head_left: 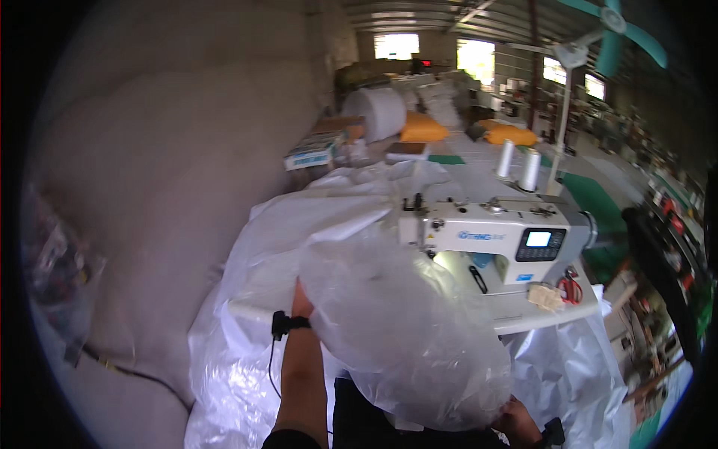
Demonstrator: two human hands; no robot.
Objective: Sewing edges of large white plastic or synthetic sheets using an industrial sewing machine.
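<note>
A large, cloudy, translucent plastic sheet [407, 329] bulges up in front of me, between my arms and over the sewing table's front edge. My left hand [302, 301] reaches in at the sheet's left side. Its fingers are hidden behind the plastic, and a black strap with a small box sits at the wrist. At the lower right, my right hand [516, 420] is closed on the sheet's near corner. Just beyond the sheet stands a white sewing machine [479, 232] with a lit panel; its needle area is partly covered by the plastic.
Black thread snips [478, 279], red-handled scissors [571, 288] and a beige cloth piece [546, 297] lie by the machine. Two white thread cones [530, 170] stand behind it. White sheeting [299, 224] drapes over the table's left side. A green fan [613, 30] hangs at upper right.
</note>
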